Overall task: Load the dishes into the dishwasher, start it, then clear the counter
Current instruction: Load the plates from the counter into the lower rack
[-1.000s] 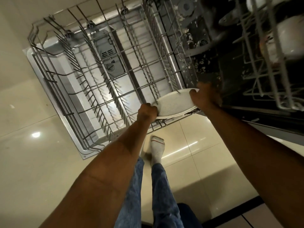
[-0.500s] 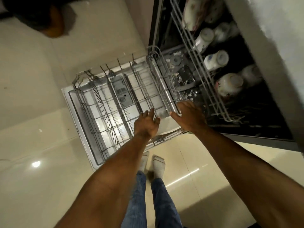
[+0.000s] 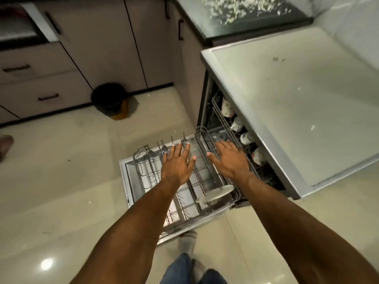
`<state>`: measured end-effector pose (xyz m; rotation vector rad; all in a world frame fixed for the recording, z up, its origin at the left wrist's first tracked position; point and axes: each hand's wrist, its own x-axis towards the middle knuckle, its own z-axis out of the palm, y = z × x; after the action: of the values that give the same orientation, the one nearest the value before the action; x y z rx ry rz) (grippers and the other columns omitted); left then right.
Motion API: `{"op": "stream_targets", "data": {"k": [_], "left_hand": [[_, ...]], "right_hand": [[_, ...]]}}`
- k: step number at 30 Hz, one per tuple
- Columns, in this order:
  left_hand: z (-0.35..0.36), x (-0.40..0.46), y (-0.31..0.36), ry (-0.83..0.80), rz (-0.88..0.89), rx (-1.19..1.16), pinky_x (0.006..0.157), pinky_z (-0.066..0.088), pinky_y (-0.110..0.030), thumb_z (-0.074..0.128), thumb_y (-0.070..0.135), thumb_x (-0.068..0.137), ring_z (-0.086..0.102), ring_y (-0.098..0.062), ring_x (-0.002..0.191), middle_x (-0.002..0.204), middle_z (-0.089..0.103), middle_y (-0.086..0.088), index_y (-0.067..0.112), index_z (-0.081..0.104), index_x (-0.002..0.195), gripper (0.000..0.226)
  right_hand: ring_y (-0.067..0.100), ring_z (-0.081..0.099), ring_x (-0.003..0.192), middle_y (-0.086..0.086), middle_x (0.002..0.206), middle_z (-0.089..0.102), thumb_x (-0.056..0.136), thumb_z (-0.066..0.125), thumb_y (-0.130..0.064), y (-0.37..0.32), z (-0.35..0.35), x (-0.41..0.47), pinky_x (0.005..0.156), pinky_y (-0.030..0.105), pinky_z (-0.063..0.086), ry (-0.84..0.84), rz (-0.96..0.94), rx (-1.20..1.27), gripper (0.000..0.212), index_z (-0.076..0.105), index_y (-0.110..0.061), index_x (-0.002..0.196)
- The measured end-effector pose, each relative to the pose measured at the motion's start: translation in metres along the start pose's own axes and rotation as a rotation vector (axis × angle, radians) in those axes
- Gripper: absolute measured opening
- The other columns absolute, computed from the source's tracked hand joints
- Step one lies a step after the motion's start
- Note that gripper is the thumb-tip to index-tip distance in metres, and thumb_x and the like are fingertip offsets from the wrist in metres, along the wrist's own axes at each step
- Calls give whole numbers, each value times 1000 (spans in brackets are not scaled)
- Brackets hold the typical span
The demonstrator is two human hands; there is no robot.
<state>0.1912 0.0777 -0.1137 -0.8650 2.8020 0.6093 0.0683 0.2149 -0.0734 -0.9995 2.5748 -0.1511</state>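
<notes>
Lower rack (image 3: 184,193) of the dishwasher (image 3: 287,111) is pulled fully out over the lowered door (image 3: 131,181) and serves as the reference point. One white plate (image 3: 217,194) stands tilted on edge among the tines at the rack's near right corner, beside the rack's right wall; nothing touches it. Left hand (image 3: 177,164) hovers above the middle of the rack, palm down, fingers straight and slightly spread, holding nothing. Right hand (image 3: 229,158) hovers above the rack's far right side, by the machine's opening, fingers likewise straight and spread, holding nothing. Whether either hand touches the tines cannot be told. Right of the rack, inside the machine, the upper rack (image 3: 231,128) carries a row of patterned cups (image 3: 247,138). Beyond the rack, on the floor against the cabinets (image 3: 98,48), stands a dark bin (image 3: 108,97). Near side of the rack: two socked feet (image 3: 187,240) on the tile floor (image 3: 61,181).
</notes>
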Motion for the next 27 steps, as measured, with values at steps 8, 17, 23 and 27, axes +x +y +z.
{"op": "stream_targets", "data": {"k": [8,17,23,27], "left_hand": [[-92,-73,-6,201,-27,58,120,6,-46,19,54,101,2,-21,150,163,7,-1,30,5,155,60],[-176,-134,-60,407,-71,94,120,9,-45,22,52,102,5,-21,150,163,11,-1,29,10,155,59],[-218,-157,-134,472,-102,93,120,6,-44,22,52,102,4,-20,150,163,9,-1,30,9,155,59],[-246,-162,-197,480,-96,117,120,5,-45,21,52,102,3,-20,150,163,9,0,31,7,155,59]], "right_hand": [[22,16,149,1,160,24,96,27,-65,-50,-63,-43,119,53,16,148,-141,29,69,32,-24,150],[20,17,148,0,159,27,96,30,-64,-139,-99,-72,117,53,14,279,-318,13,66,33,-24,149],[20,16,148,-1,159,27,96,29,-64,-230,-97,-68,118,51,13,340,-404,10,67,33,-25,150],[19,16,148,-1,159,28,96,29,-65,-295,-89,-58,118,52,13,360,-405,36,67,34,-25,149]]}}
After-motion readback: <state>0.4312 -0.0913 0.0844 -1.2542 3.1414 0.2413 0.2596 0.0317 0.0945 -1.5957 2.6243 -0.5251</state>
